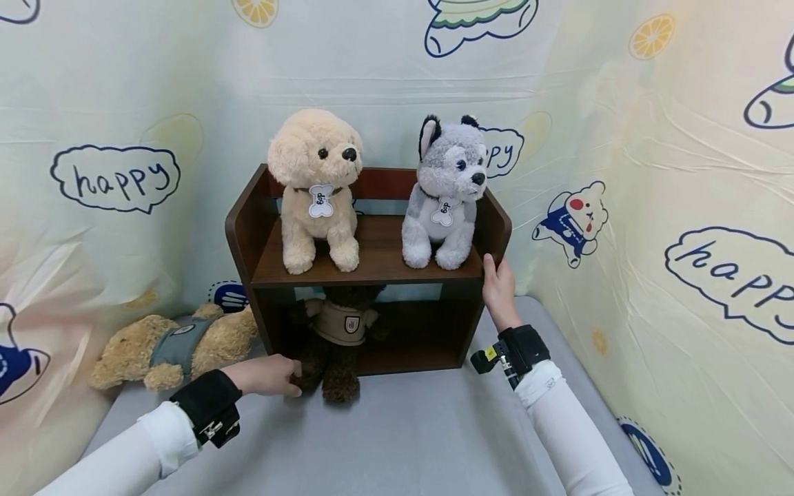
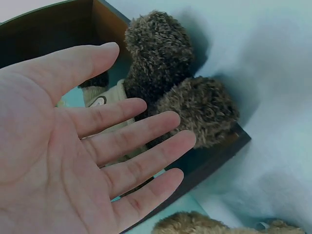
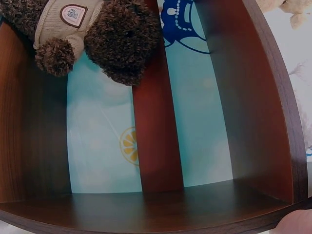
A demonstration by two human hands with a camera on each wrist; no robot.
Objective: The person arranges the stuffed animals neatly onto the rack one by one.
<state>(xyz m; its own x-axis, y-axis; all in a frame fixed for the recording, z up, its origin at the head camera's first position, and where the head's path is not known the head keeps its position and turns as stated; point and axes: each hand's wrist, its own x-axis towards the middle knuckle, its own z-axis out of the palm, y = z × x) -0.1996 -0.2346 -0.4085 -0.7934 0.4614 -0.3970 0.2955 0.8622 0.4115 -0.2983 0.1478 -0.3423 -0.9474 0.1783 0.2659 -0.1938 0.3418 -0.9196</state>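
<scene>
A dark brown teddy bear (image 1: 340, 329) in a beige sweater sits in the lower compartment of a wooden shelf (image 1: 366, 275), its legs out over the front edge. My left hand (image 1: 267, 375) is beside the bear's leg on the left; the left wrist view shows its fingers fairly straight, in front of the bear's feet (image 2: 200, 112). Whether they touch the fur, I cannot tell. My right hand (image 1: 500, 293) grips the shelf's right side panel at mid-height. Only a bit of that hand, a fingertip (image 3: 295, 222), appears in the right wrist view, against the wooden edge.
On the upper shelf sit a cream plush dog (image 1: 319, 189) at left and a grey husky plush (image 1: 443, 193) at right. A tan teddy bear (image 1: 176, 348) in a blue-grey top lies left of the shelf. A grey table (image 1: 397, 434) supports everything, with a printed curtain (image 1: 211, 62) behind.
</scene>
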